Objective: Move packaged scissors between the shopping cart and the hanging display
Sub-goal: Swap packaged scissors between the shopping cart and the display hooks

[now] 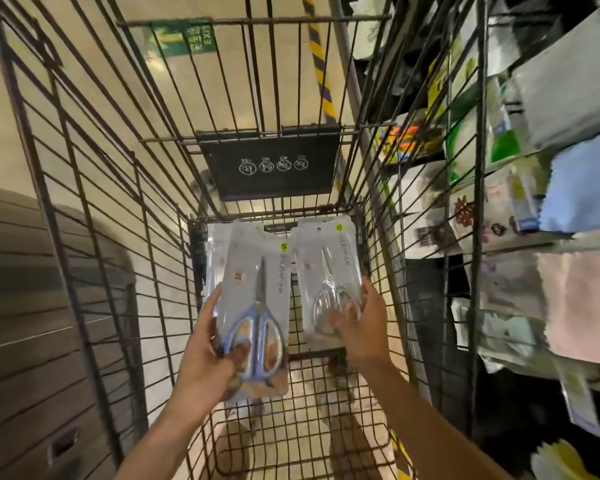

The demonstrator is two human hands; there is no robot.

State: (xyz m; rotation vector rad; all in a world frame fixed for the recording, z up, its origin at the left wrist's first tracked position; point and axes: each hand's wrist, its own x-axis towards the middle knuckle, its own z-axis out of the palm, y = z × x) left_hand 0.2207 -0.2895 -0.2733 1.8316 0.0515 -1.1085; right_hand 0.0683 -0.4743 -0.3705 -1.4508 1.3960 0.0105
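I look down into a wire shopping cart (94, 209). My left hand (208, 351) grips the lower part of a packet of blue-handled scissors (257, 306), thumb across the handles, lifted above the cart floor; more packets show behind it. My right hand (357, 323) holds the bottom of a second packet with pale-handled scissors (326, 271), fingers curled over its lower right corner. Both packets carry a yellow price sticker at the top. The hanging display is not clearly seen.
A black child-seat flap (271, 164) with warning icons hangs on the cart's far end. Shelves of packaged goods (534, 168) stand close on the right, seen through the wires. A dark slatted fixture (25, 306) is at the left.
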